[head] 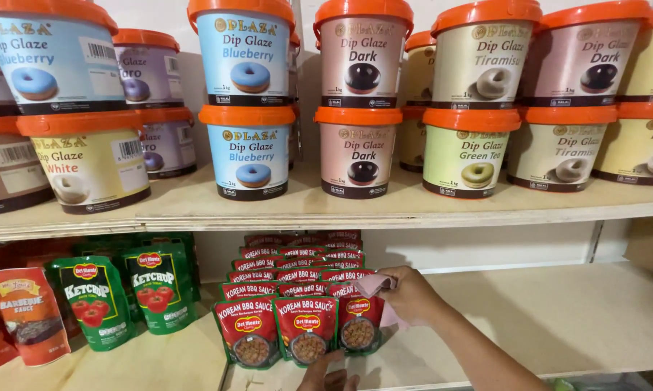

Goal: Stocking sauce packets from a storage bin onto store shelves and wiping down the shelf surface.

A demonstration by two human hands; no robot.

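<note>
Red glossy sauce pouches (pixel 306 329), upright rows

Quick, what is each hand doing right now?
Left hand: mostly out of view at the bottom edge; cannot tell.
Right hand: closed on a pink cloth, by the red sauce pouches.

Bare right forearm (pixel 478 347), no sleeve

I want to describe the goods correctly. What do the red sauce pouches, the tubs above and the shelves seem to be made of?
Red sauce pouches: probably flexible plastic film, glossy, since the fronts catch light. Tubs: likely hard plastic with smooth orange lids. Shelves: pale bare wood or plywood, matt.
</note>
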